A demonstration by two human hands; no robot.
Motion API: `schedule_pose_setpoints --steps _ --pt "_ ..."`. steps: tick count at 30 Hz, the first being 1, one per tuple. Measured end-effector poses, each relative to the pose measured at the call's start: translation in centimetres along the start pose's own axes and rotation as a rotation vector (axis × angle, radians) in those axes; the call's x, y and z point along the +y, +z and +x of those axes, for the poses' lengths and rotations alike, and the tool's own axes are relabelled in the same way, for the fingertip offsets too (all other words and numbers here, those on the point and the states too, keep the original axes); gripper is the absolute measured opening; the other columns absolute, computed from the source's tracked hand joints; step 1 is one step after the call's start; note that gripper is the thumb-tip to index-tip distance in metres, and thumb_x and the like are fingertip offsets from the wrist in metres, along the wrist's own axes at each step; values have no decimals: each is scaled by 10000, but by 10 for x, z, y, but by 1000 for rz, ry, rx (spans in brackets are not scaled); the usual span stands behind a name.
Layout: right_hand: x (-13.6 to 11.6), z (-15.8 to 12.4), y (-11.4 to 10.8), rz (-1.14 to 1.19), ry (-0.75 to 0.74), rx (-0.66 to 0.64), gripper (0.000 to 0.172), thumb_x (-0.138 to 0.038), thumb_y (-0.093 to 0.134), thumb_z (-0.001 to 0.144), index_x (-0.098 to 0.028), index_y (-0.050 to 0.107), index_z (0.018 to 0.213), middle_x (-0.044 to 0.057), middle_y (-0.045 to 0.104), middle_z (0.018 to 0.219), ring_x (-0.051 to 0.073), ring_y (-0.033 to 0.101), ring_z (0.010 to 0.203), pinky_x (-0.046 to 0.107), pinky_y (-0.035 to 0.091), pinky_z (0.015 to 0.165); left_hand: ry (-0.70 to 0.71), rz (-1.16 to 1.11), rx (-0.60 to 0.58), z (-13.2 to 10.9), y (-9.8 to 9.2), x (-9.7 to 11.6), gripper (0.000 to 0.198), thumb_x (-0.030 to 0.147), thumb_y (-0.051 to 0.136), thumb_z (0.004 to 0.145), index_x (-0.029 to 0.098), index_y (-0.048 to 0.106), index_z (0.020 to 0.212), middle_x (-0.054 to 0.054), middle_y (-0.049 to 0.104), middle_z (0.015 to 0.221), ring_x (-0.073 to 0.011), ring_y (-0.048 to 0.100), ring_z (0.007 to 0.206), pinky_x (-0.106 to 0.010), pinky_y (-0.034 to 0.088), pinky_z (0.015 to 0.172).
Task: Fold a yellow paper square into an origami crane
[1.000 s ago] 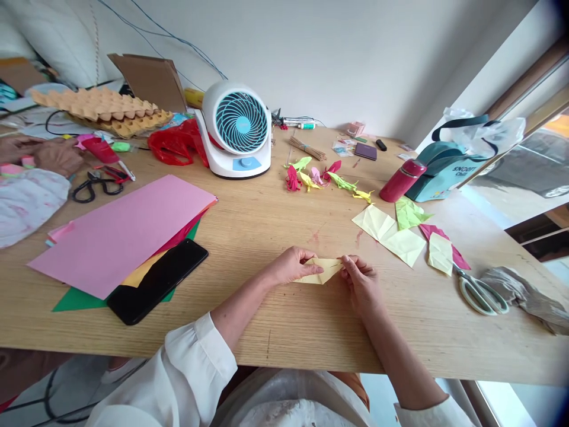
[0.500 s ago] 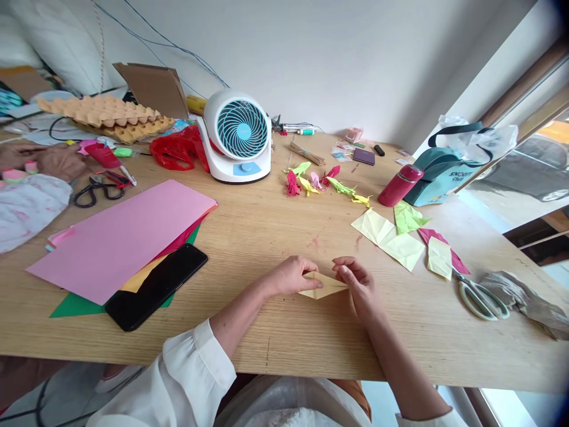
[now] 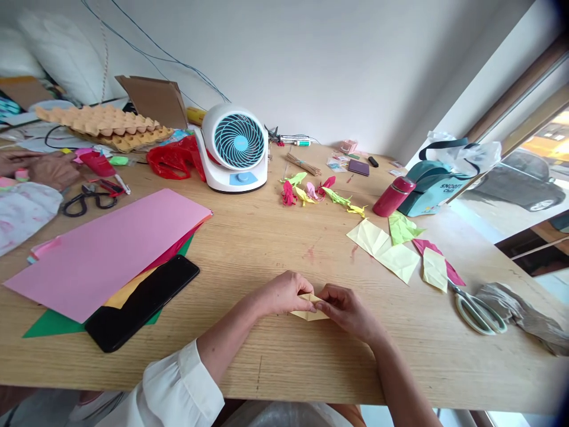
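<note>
A wooden worktop (image 3: 249, 249) stretches below a pale wall (image 3: 329, 71), with a white fan (image 3: 231, 148) at upper centre. At the lower centre of the frame, a person's left hand (image 3: 284, 293) pinches a folded pale-yellow paper (image 3: 310, 316) from the left. The right hand (image 3: 349, 311), loosely open near the paper's right tip 0.5 seconds ago, has shifted inward and now grips near the middle. The 2 hands almost meet, suggesting both are working 1 crease.

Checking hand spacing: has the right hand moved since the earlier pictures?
Yes: the right hand has moved left, away from the pale-handled scissors and closer to the left hand.
</note>
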State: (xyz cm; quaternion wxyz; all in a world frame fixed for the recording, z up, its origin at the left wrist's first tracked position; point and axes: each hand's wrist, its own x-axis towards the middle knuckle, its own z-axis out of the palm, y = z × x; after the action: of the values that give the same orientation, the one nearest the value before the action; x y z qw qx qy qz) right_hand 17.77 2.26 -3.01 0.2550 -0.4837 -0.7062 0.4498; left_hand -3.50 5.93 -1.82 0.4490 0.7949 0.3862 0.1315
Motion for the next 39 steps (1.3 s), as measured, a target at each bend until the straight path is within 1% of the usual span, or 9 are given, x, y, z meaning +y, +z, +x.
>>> schedule_pose_setpoints --steps 2,6,8,10,14,21,25,30,39 --pt "-1 0 0 -30 -4 0 309 -404 616 907 -170 586 708 -23 489 692 111 399 652 262 294 583 -11 8 20 1 2 0 412 358 724 750 159 406 579 66 282 588 -77 267 572 -269 150 534" --pt "-1 -2 0 -68 -13 11 284 -360 606 912 -176 554 702 -34 451 685 106 374 638 261 275 574 -8 -48 50 2 5 -2 259 333 752 734 164 561 691 73 372 620 -81 320 604 -248 178 541" --pt "0 -2 0 -74 -16 16 265 -348 610 908 -179 550 712 -36 448 694 105 371 636 259 272 569 7 -69 57 2 5 -3 238 338 765 735 167 598 730 76 401 627 -79 334 609 -239 188 540" --pt "0 -3 0 -77 -18 22 266 -351 613 907 -181 542 714 -35 449 699 105 372 638 257 273 567 21 -81 48 2 4 -4 257 374 754 762 164 609 729 75 409 620 -78 340 603 -232 197 536" --pt "0 -3 1 -86 -32 36 268 -334 603 910 -184 516 705 -37 441 690 105 372 639 252 279 571 76 -90 26 2 1 -4 269 386 618 885 153 651 753 56 473 633 -84 391 620 -214 252 559" --pt "2 -1 1 -79 -41 38 266 -307 609 893 -189 485 689 -41 441 674 103 369 632 248 278 572 141 -2 96 4 2 0 249 296 568 904 139 641 726 27 571 678 -106 492 688 -212 320 637" --pt "2 -1 1 -72 -35 44 263 -322 601 899 -189 504 695 -39 450 665 106 378 630 248 282 572 114 -57 119 4 3 1 227 280 573 888 138 646 728 28 565 673 -102 487 674 -206 321 616" --pt "1 -1 1 -59 -34 44 257 -335 606 889 -190 507 702 -34 466 680 107 390 636 245 291 574 74 -113 161 5 1 -1 234 298 622 858 135 627 690 47 496 607 -83 421 600 -201 285 563" --pt "-3 -1 2 -40 -8 54 245 -325 603 879 -187 514 697 -41 459 671 104 382 632 244 295 576 -2 -139 147 7 1 -4 259 348 616 850 134 626 704 51 484 609 -80 392 595 -204 282 550"
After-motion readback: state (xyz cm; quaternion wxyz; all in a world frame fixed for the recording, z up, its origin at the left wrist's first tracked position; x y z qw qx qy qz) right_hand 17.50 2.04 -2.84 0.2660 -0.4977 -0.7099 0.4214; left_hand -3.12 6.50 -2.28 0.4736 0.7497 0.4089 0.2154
